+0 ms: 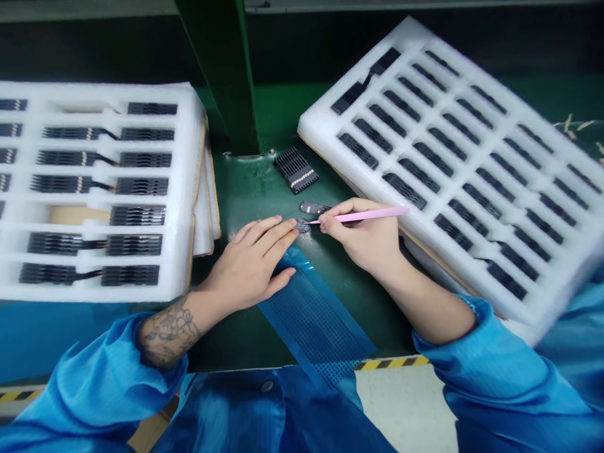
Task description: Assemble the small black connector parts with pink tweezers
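Small dark part [302, 227], lying on the green bench [238, 195] partly hidden beneath the fingertips of the left hand [250, 264]; these lie outstretched, pressing rather than gripping. The right hand [365, 239] pinches a slim pink tool [375, 214], its point at the part. Sound technique would keep the part still and the tip light. The part appears flat; finer detail is indistinct. From it: one o'clock, dark plate [311, 208]; twelve, ribbed black pieces [296, 170]; six, blue dotted film [321, 314]; nine, left foam tray [183, 189]; two, right foam tray [409, 33].

Dim top, glare on film [321, 318], sides perhaps blurred
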A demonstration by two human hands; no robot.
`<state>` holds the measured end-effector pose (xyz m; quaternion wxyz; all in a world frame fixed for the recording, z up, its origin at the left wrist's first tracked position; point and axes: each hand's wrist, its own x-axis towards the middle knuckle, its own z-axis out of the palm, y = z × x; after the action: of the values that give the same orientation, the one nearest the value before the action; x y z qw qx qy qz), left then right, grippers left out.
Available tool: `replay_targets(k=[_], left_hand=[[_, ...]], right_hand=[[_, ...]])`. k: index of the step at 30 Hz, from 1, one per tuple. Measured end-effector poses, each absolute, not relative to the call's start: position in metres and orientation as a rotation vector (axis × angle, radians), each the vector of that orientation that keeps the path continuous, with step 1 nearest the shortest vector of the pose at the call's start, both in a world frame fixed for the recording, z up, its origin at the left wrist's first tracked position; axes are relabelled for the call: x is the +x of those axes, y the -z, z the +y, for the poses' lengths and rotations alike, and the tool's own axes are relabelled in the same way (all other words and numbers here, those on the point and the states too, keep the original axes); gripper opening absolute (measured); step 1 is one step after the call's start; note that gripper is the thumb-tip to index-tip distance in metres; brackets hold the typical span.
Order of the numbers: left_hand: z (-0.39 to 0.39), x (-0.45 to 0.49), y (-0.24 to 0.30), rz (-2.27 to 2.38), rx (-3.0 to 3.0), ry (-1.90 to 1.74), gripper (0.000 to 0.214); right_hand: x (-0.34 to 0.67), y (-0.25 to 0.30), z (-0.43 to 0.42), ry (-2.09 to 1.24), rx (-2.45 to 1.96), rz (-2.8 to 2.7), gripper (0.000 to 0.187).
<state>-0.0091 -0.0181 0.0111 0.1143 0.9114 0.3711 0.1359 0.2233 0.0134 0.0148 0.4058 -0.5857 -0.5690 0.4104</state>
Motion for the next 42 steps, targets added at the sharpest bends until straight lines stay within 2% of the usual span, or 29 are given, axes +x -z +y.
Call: replay_targets(k=[31,42], left_hand=[[-0.016,0.008,-0.021,1.195,2.782,-0.29,0.057],[-0.019,0.009,-0.016,1.211,2.845,-0.377,0.055]], right_hand=[[0.225,-0.012,0.013,-1.07,-1.396,-1.425,0.009],[0.228,-0.009,0.014,-1.1,-1.368,-1.356,0.017]])
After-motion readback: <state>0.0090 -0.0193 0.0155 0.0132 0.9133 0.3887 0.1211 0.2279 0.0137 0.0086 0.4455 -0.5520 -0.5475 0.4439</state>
